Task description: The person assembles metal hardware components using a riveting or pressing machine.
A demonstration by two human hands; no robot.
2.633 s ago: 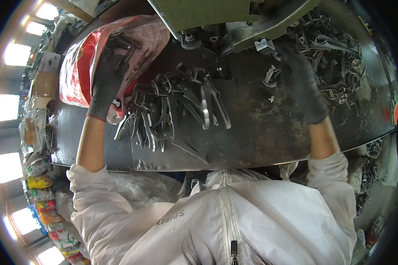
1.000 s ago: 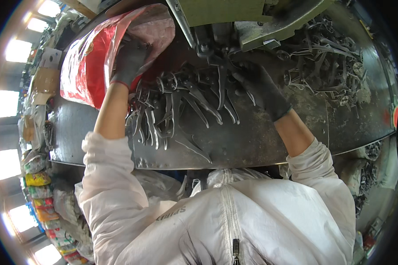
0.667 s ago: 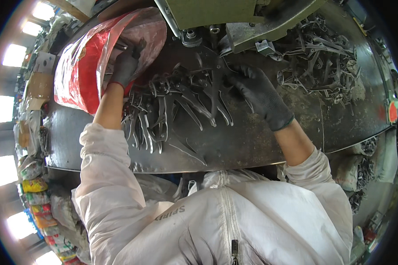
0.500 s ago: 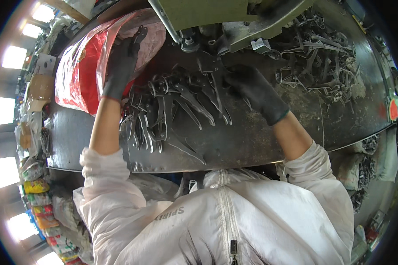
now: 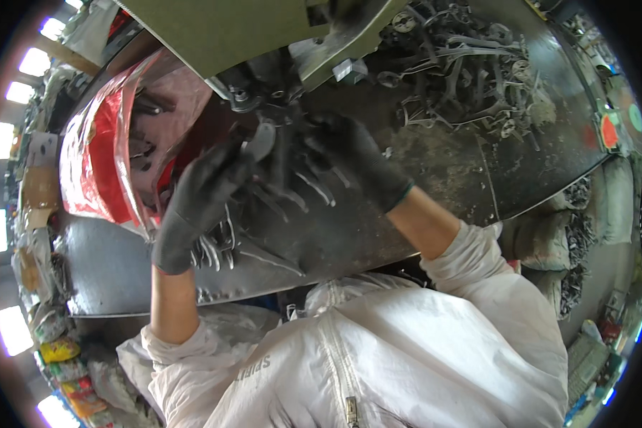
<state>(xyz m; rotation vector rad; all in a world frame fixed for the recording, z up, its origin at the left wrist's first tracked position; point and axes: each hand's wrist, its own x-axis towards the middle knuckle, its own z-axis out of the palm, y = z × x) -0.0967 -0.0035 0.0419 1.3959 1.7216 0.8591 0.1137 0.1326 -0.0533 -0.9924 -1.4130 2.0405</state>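
Both my hands wear dark gloves and meet under the green machine (image 5: 242, 36). My left hand (image 5: 210, 189) is closed around a flat, shiny metal plier handle (image 5: 263, 141) below the machine's working end (image 5: 246, 98). My right hand (image 5: 353, 153) has its fingers bent together at the right side of dark metal pliers (image 5: 284, 128), whose upper end is at the machine. Its fingertips are partly lost in shadow. Several more pliers with curved handles (image 5: 314, 187) lie on the bench beneath and between my hands, partly hidden by the left one.
A red and clear plastic bag (image 5: 96, 160) with dark metal pieces inside stands open at the left. A tangled heap of metal levers (image 5: 471, 71) covers the back right of the dark metal bench (image 5: 435, 171). A small shiny block (image 5: 349, 70) sits at the machine's right edge.
My left hand has come out of the red bag and moved right and nearer, to the pliers at the machine. My right hand stays by the machine. The whole view has shifted.
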